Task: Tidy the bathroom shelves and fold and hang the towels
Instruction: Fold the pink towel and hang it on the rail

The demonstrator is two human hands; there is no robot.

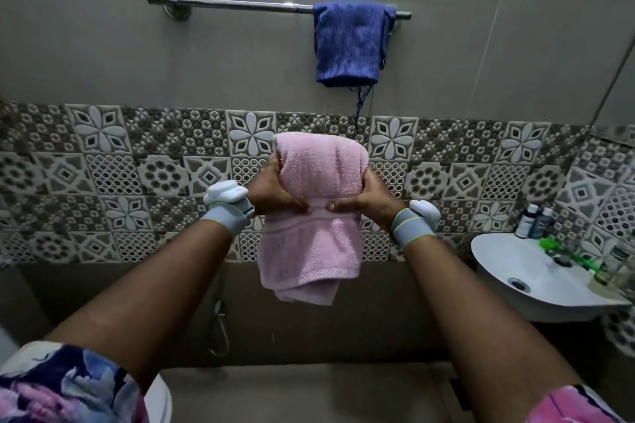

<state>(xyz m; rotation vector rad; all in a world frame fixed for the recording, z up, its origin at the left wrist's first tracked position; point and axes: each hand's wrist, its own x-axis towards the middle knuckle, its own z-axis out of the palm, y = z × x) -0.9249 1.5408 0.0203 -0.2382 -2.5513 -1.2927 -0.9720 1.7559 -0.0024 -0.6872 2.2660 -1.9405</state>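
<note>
A folded pink towel hangs in the air in front of me, held from both sides. My left hand grips its left edge and my right hand grips its right edge, thumbs meeting across the front band. Above, a chrome towel rail is fixed to the grey wall. A folded blue towel hangs over the rail's right end, with loose threads dangling below it. The rail's left part is bare.
A white washbasin stands at the right with bottles and green items on its rim. A patterned tile band runs across the wall. A toilet edge shows at the lower left, with a hose on the wall.
</note>
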